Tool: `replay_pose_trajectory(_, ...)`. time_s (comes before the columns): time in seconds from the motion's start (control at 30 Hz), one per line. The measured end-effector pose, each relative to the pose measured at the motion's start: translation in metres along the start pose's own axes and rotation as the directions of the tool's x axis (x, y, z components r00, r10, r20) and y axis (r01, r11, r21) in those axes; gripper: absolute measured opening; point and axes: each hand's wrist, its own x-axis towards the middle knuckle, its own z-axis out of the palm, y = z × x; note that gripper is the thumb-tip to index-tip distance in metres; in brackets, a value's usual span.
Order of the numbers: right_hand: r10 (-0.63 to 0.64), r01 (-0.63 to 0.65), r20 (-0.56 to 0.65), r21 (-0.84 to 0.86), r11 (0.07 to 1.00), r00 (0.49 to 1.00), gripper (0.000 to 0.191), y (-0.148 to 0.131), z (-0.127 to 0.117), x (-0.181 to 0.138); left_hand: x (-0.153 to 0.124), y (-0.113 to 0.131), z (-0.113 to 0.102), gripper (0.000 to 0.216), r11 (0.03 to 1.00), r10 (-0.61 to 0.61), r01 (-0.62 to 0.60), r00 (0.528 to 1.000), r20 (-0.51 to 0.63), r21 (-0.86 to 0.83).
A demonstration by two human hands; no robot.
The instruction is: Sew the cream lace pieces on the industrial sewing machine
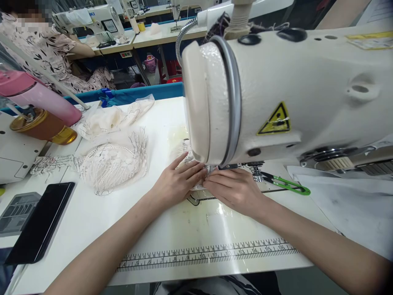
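Note:
A white sewing machine (276, 94) stands over the table, its head hiding most of the needle area. Under that head lies a small piece of pale lace fabric (181, 149), partly covered by my fingers. My left hand (176, 180) rests flat on the lace, fingers stretched out and slightly apart. At the lace's right side, close to the presser area, is my right hand (236, 189). Its fingers are bent and pressed together on the lace's edge; the fingertips are partly hidden. Green-handled thread snips (290, 185) lie just beyond the right hand.
Cream lace pieces with loose threads (113, 164) lie left of my hands. Further left are a black phone (41, 221), a pink bottle (43, 96) and an amber cup (43, 127). A printed ruler (208, 255) runs along the front. Another person (46, 53) sits at a machine behind.

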Motion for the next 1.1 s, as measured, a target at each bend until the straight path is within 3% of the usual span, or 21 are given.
replay_pose_trajectory(0.4,0.114,-0.11,0.094,-0.047,0.993,0.989,0.021,0.005,-0.002,-0.008,0.004,0.004,-0.005,0.033,0.998,-0.022,0.02,0.999,0.027,0.052)
replay_pose_trajectory(0.67,0.081,-0.072,0.105,-0.092,0.993,0.991,0.022,0.012,-0.006,-0.009,0.005,0.006,-0.005,0.034,0.997,-0.026,0.023,0.999,0.029,0.078)
replay_pose_trajectory(0.93,0.09,-0.077,0.029,-0.31,0.948,0.996,0.016,0.011,-0.019,0.0,0.007,0.01,-0.005,0.031,0.992,-0.025,0.024,1.0,0.008,0.124)
replay_pose_trajectory(1.1,0.086,-0.065,0.058,-0.301,0.951,0.995,0.022,0.015,-0.022,0.002,0.008,0.011,-0.005,0.033,0.989,-0.026,0.026,1.0,0.002,0.147)
